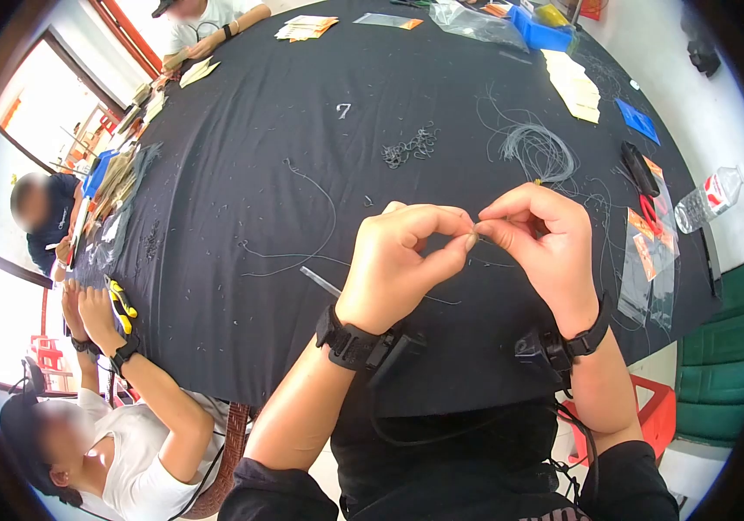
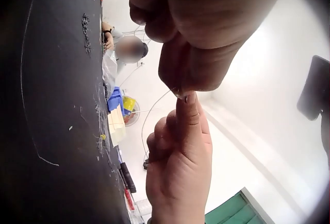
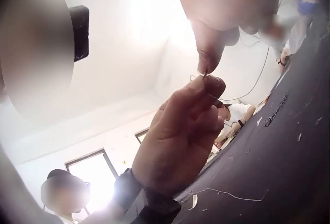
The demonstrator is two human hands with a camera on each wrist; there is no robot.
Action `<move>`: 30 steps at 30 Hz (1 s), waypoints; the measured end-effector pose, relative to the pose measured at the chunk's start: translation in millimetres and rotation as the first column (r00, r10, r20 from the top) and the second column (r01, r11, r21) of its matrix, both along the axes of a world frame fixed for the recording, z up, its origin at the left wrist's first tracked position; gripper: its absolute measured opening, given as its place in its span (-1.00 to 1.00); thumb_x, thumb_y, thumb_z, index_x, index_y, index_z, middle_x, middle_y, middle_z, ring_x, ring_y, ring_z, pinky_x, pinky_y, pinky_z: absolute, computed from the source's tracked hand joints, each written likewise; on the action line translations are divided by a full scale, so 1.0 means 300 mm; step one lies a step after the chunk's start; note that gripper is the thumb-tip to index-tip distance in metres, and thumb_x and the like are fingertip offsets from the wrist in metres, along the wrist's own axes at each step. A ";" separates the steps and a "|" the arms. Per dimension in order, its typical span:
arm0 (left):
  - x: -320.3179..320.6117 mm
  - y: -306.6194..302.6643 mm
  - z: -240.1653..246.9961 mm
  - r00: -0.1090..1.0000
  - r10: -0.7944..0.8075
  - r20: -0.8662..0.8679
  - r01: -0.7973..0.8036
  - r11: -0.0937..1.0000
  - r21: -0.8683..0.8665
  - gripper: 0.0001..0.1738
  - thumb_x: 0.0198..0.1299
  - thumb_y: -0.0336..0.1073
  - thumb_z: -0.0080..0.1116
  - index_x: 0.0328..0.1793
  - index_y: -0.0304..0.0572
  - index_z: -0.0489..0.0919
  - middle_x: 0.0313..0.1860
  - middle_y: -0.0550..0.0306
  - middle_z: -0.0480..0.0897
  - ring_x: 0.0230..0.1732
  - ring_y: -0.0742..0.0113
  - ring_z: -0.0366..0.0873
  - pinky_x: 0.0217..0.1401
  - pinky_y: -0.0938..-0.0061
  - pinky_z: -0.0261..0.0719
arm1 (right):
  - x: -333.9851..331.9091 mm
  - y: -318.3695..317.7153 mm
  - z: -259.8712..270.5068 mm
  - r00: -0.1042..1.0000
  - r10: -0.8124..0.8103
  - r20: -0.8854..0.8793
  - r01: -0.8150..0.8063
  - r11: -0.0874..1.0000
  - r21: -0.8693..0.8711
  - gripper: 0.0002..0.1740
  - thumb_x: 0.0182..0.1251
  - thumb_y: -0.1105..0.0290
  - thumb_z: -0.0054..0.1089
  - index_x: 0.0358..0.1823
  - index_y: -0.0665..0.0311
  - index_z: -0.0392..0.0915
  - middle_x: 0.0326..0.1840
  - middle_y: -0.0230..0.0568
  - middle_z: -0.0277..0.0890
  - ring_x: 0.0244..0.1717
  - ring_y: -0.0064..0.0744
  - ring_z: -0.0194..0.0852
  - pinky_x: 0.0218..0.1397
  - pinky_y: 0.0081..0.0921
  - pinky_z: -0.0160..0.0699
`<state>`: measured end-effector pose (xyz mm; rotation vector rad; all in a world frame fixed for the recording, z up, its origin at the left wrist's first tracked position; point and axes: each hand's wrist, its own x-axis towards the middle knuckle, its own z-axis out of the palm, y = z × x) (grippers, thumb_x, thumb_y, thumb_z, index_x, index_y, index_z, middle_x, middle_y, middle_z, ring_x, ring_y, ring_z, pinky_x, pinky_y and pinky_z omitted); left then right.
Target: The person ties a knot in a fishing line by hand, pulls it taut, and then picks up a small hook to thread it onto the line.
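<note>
In the head view my left hand and right hand meet fingertip to fingertip above the black-covered table. Each pinches with thumb and forefinger. Between the tips a tiny dark piece, like the shank of a fish hook, shows in the right wrist view; most of it is hidden by the fingers. A thin fishing line arcs away from the pinch in the left wrist view. Beyond my hands lie a pile of dark fish hooks and a coil of grey line.
Loose strands lie left of my hands. Red-and-black handled tools, plastic packets and a water bottle are at the right. Yellow-handled pliers lie near another person's hands. Cream cards and a blue box stand farther back.
</note>
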<state>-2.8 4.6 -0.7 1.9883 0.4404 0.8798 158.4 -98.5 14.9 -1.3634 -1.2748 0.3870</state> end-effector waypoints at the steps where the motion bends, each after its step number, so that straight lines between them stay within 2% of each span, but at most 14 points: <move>1: -0.002 -0.004 0.005 1.000 0.002 -0.015 -0.003 0.998 -0.066 -0.92 0.11 -0.51 0.35 -0.25 -0.30 0.71 -0.16 0.09 0.77 -0.14 0.48 0.64 -0.08 0.55 0.57 | -0.001 0.001 -0.003 1.000 -0.009 -0.019 0.009 1.000 -0.006 -0.92 0.21 0.58 0.42 -0.30 0.35 0.67 -0.52 -0.47 0.59 -0.51 -0.84 0.40 -0.45 -0.78 0.29; 3: -0.003 -0.013 0.020 0.999 0.002 -0.044 -0.011 0.981 -0.196 -0.94 0.14 -0.51 0.35 -0.25 -0.33 0.71 -0.15 0.10 0.76 -0.13 0.52 0.62 -0.07 0.59 0.56 | 0.001 0.001 -0.007 0.998 -0.018 -0.055 0.017 1.000 -0.024 -0.92 0.21 0.56 0.43 -0.31 0.33 0.67 -0.55 -0.51 0.56 -0.53 -0.86 0.34 -0.47 -0.80 0.22; 6: 0.001 -0.010 0.007 1.000 0.015 0.003 -0.014 0.979 -0.205 -0.94 0.18 -0.52 0.33 -0.23 -0.35 0.71 -0.14 0.09 0.75 -0.13 0.54 0.60 -0.06 0.63 0.56 | 0.001 0.003 -0.010 0.994 -0.030 -0.101 0.025 0.998 -0.055 -0.91 0.21 0.51 0.46 -0.33 0.30 0.68 -0.57 -0.57 0.51 -0.56 -0.88 0.25 -0.49 -0.81 0.13; 9: 0.003 -0.006 -0.009 0.997 0.026 0.078 0.002 0.943 -0.332 -0.93 0.20 -0.55 0.31 -0.19 -0.38 0.70 -0.12 0.07 0.73 -0.11 0.51 0.61 -0.04 0.63 0.56 | -0.006 0.003 -0.011 0.991 -0.060 -0.117 0.050 0.995 -0.083 -0.90 0.22 0.48 0.47 -0.34 0.28 0.68 -0.59 -0.61 0.47 -0.58 -0.89 0.20 -0.51 -0.79 0.08; 18: 0.003 -0.010 -0.001 0.984 0.092 0.154 -0.026 0.923 -0.384 -0.91 0.25 -0.53 0.29 -0.14 -0.39 0.69 -0.09 0.08 0.73 -0.09 0.50 0.61 0.00 0.60 0.56 | -0.031 0.004 -0.024 0.988 -0.013 -0.152 -0.001 0.996 -0.091 -0.90 0.24 0.47 0.45 -0.33 0.28 0.67 -0.61 -0.64 0.41 -0.58 -0.90 0.15 -0.51 -0.79 0.03; 20: 0.009 -0.016 -0.006 0.974 0.115 0.193 -0.016 0.892 -0.453 -0.90 0.27 -0.49 0.29 -0.13 -0.36 0.70 -0.08 0.09 0.73 -0.09 0.51 0.60 0.01 0.61 0.54 | -0.038 0.006 -0.029 0.989 -0.014 -0.147 0.004 0.998 -0.070 -0.91 0.26 0.47 0.44 -0.32 0.27 0.65 -0.61 -0.64 0.40 -0.57 -0.90 0.15 -0.50 -0.79 0.03; 23: 0.017 -0.026 -0.011 0.946 0.147 0.290 0.048 0.819 -0.572 -0.89 0.30 -0.44 0.27 -0.11 -0.32 0.70 -0.09 0.12 0.73 -0.09 0.50 0.61 0.03 0.61 0.52 | -0.046 0.002 -0.030 0.984 0.028 -0.174 -0.043 0.995 -0.086 -0.90 0.30 0.47 0.40 -0.28 0.27 0.61 -0.57 -0.63 0.41 -0.53 -0.89 0.20 -0.47 -0.81 0.10; 26: 0.022 -0.016 -0.028 0.908 0.180 0.379 0.124 0.748 -0.652 -0.87 0.32 -0.39 0.27 -0.10 -0.30 0.68 -0.10 0.15 0.72 -0.09 0.48 0.62 0.06 0.59 0.53 | -0.077 0.000 -0.036 0.926 0.085 -0.368 -0.150 0.977 -0.153 -0.88 0.35 0.45 0.36 -0.24 0.26 0.55 -0.52 -0.62 0.43 -0.50 -0.88 0.27 -0.44 -0.82 0.19; 27: 0.023 -0.012 -0.032 0.895 0.191 0.404 0.147 0.727 -0.670 -0.87 0.33 -0.37 0.28 -0.10 -0.29 0.68 -0.10 0.16 0.71 -0.09 0.48 0.63 0.07 0.57 0.54 | -0.080 -0.001 -0.035 0.893 0.145 -0.425 -0.234 0.959 -0.163 -0.86 0.38 0.43 0.33 -0.22 0.27 0.52 -0.47 -0.58 0.48 -0.48 -0.83 0.37 -0.40 -0.80 0.35; 30: 0.021 -0.007 -0.023 0.869 0.272 0.414 0.138 0.669 -0.730 -0.87 0.37 -0.33 0.20 -0.06 -0.19 0.66 -0.08 0.19 0.71 0.00 0.34 0.65 0.14 0.40 0.55 | -0.109 0.003 -0.054 0.798 0.187 -0.572 -0.361 0.909 -0.206 -0.86 0.39 0.42 0.31 -0.22 0.27 0.51 -0.44 -0.53 0.51 -0.44 -0.77 0.45 -0.35 -0.74 0.47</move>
